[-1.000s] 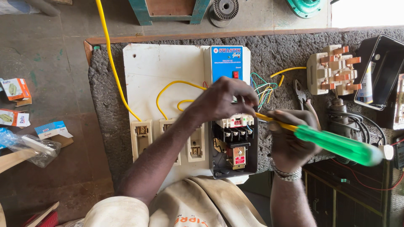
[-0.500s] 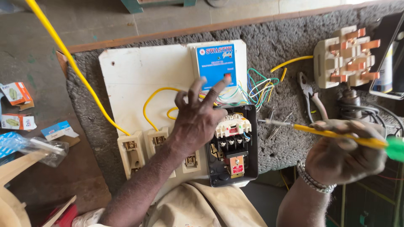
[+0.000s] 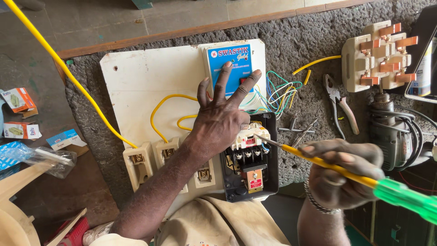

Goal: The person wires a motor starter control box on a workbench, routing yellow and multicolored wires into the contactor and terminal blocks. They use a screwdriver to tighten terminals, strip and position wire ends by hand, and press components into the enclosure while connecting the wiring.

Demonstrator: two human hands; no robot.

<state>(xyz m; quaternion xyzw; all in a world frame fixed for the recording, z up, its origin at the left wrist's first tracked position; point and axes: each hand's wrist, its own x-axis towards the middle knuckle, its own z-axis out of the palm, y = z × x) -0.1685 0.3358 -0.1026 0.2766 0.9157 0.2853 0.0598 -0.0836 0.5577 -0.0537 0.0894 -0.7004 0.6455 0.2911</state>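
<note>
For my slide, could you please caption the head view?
Left hand steadies a blue box; right hand points a screwdriver.

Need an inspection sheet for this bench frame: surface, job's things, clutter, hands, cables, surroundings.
Surface: rough grey mat under a white mounting board.
Job's things: black starter box, open; blue-faced unit; three cream fuse carriers.
Clutter: pliers, loose screws, cream switch block, drill.
Hands: left hand spread flat on the board; right hand holds a yellow-green screwdriver, tip at the box.
Cables: yellow wire, coloured wire bundle.
Surroundings: small cartons on the floor.
</note>
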